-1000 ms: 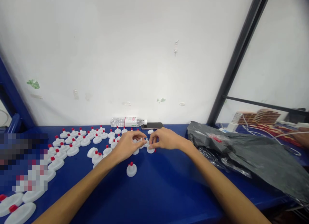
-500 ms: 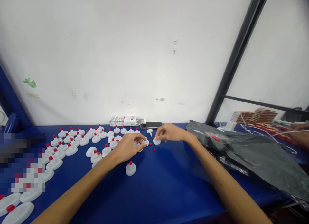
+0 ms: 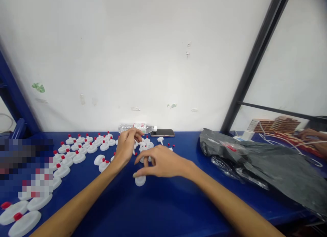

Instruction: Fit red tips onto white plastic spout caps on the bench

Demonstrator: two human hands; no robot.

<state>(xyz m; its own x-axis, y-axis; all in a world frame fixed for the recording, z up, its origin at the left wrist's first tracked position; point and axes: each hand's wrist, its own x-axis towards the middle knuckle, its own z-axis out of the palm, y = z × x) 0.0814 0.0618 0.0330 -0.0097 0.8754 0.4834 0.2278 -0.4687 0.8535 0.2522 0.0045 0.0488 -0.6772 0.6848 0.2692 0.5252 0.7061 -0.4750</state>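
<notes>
My right hand reaches in with thumb and fingers apart. Just below its fingertips stands a round white nozzle cap, its upper part covered by the thumb. My left hand hovers farther back, fingers loosely bent and apart, nothing visible in them. Under and between the hands, a cluster of white nozzle caps is partly hidden. Behind my right hand lies a white piece with a stem, and beside it are small red tips.
Many red-tipped white nozzle caps spread across the left of the blue table. A water bottle and a phone lie by the wall. On the right are a grey plastic bag and another person's hand.
My right hand has moved left and nearer, from the small red tips to the front nozzle cap. My left hand has shifted back and left. The view has turned slightly.
</notes>
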